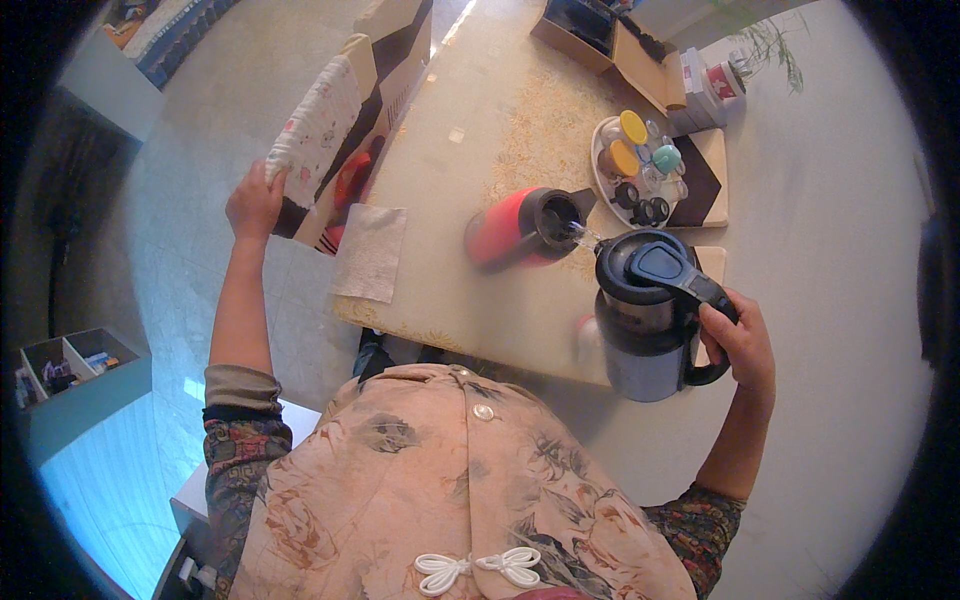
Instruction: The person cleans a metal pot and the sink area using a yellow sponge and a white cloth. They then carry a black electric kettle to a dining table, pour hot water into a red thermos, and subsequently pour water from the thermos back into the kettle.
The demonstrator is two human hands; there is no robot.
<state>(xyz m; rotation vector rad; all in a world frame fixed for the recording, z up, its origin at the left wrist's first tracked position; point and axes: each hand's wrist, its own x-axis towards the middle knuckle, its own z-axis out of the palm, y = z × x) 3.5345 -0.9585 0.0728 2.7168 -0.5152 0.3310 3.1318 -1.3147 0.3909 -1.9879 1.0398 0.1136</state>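
Note:
My right hand grips the black handle of an electric kettle with a metal body and black lid. The kettle is tilted, and clear water runs from its spout into the mouth of a red vacuum jug standing on the table. The jug's black handle faces me. Far to the left, my left hand is closed on the chair back at the end of a white printed cloth draped over it. A folded beige cloth lies at the table's left edge.
A round tray holds several cups and lidded jars beyond the kettle. Behind it are an open cardboard box, stacked white boxes and a plant. A small pink and white object is partly behind the kettle.

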